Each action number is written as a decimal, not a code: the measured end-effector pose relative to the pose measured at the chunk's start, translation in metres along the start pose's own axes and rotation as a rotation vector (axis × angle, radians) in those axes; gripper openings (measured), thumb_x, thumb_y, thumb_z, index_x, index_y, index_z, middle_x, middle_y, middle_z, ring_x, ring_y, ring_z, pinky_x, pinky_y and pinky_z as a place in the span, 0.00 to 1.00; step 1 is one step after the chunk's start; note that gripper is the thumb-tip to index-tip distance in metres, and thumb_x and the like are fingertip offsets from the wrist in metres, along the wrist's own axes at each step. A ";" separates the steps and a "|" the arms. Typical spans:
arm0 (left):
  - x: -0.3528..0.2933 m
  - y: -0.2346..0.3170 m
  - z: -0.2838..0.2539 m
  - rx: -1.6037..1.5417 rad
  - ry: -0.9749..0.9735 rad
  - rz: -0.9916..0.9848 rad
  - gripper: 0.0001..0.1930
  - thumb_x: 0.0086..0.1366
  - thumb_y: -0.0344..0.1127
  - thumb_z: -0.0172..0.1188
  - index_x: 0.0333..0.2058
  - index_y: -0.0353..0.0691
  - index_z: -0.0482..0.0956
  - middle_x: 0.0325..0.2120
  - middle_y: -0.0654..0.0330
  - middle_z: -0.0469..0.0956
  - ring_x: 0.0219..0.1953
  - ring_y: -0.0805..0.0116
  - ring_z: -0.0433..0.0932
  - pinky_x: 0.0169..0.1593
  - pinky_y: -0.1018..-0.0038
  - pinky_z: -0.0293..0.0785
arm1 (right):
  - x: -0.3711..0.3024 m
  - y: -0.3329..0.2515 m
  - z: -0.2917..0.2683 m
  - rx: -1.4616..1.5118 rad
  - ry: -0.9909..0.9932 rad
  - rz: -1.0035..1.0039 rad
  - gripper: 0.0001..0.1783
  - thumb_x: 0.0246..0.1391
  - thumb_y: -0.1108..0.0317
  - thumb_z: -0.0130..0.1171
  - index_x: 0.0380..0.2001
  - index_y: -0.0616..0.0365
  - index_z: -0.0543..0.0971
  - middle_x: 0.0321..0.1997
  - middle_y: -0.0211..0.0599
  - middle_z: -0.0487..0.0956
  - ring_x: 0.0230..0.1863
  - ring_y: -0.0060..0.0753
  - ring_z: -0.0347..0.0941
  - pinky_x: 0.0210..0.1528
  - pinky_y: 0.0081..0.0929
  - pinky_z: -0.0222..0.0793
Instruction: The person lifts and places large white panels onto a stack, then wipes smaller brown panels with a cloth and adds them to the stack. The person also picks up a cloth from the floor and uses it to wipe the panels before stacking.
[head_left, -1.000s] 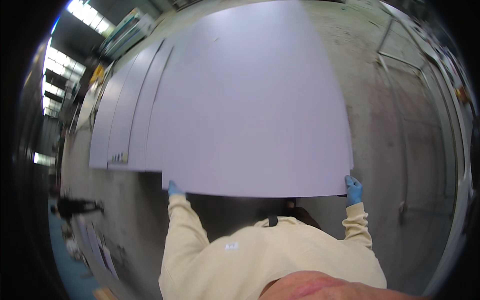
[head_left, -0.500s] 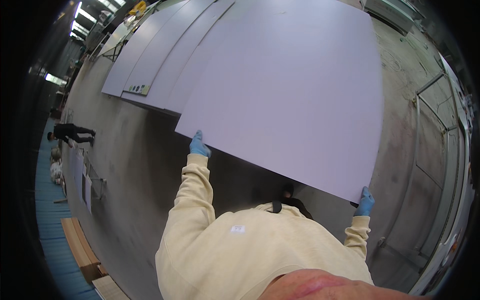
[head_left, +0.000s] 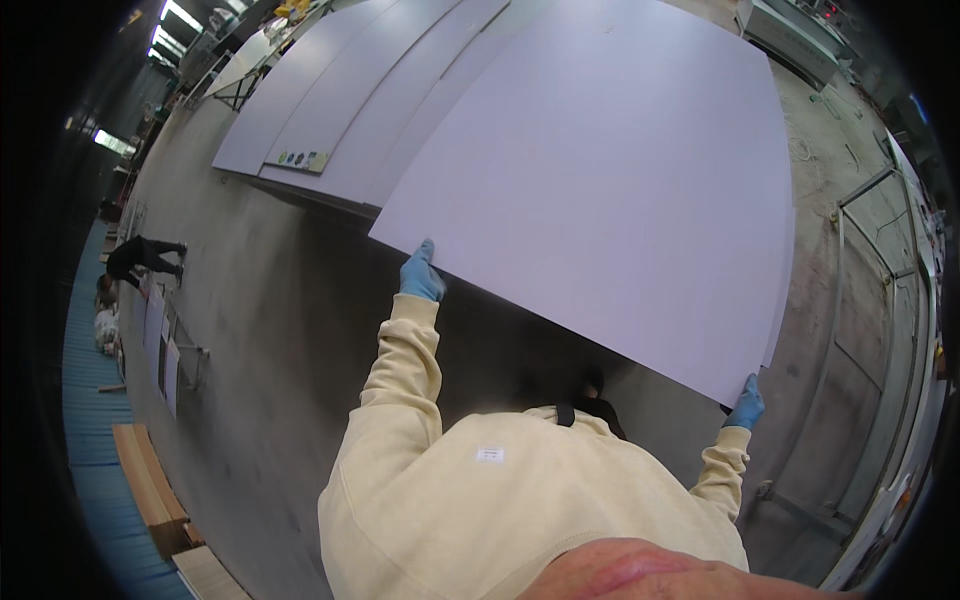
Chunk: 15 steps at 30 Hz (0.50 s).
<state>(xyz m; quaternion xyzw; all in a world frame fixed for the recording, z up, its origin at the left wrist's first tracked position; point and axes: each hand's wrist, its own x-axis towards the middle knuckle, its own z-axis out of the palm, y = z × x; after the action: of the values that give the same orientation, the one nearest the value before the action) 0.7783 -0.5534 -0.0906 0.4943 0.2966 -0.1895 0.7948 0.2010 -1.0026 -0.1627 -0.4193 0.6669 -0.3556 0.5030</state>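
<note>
A large pale lilac-white panel (head_left: 600,190) stretches out in front of me, its near edge slanting down to the right. My left hand (head_left: 422,274), in a blue glove, grips that edge close to the left corner, thumb on top and fingers hidden below. At the right corner my right hand (head_left: 746,402), also blue-gloved, is closed on the same panel. Under its right side a strip of another panel (head_left: 781,290) shows. Beyond the left corner lie several overlapping pale panels (head_left: 330,110), one with a strip of small round marks.
A metal frame (head_left: 840,290) stands at the right. Far left, a person in dark clothes (head_left: 145,258) bends over a rack of panels (head_left: 165,345). Brown boards (head_left: 150,480) lie at the lower left. A grey machine (head_left: 790,40) stands at the back right.
The held panel has turned slightly against the ones beneath, so a strip now shows along its right side. Both hands keep their grip. The distant person has bent further down.
</note>
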 end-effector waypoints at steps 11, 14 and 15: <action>0.026 0.020 -0.016 -0.008 -0.005 -0.059 0.13 0.72 0.38 0.65 0.52 0.43 0.80 0.42 0.63 0.82 0.43 0.64 0.82 0.57 0.55 0.81 | -0.044 0.025 0.018 -0.056 -0.012 -0.045 0.29 0.63 0.44 0.67 0.33 0.65 0.83 0.29 0.32 0.80 0.27 0.28 0.74 0.30 0.32 0.73; 0.030 0.034 -0.024 0.018 -0.035 -0.069 0.14 0.72 0.38 0.65 0.53 0.42 0.80 0.44 0.61 0.82 0.46 0.62 0.82 0.56 0.55 0.82 | -0.067 0.020 0.022 0.002 -0.011 -0.014 0.27 0.64 0.45 0.67 0.34 0.63 0.84 0.30 0.31 0.80 0.27 0.26 0.74 0.29 0.31 0.72; 0.030 0.041 -0.026 0.017 -0.051 -0.063 0.14 0.72 0.38 0.65 0.53 0.42 0.79 0.45 0.60 0.82 0.47 0.61 0.82 0.56 0.55 0.82 | -0.073 0.018 0.024 0.042 -0.024 0.004 0.26 0.64 0.45 0.66 0.34 0.62 0.84 0.30 0.31 0.80 0.26 0.26 0.74 0.28 0.31 0.72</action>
<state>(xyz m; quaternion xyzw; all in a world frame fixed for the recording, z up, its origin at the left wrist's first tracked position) 0.8180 -0.5128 -0.0914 0.4864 0.2901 -0.2293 0.7916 0.2307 -0.9298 -0.1577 -0.4116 0.6539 -0.3636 0.5204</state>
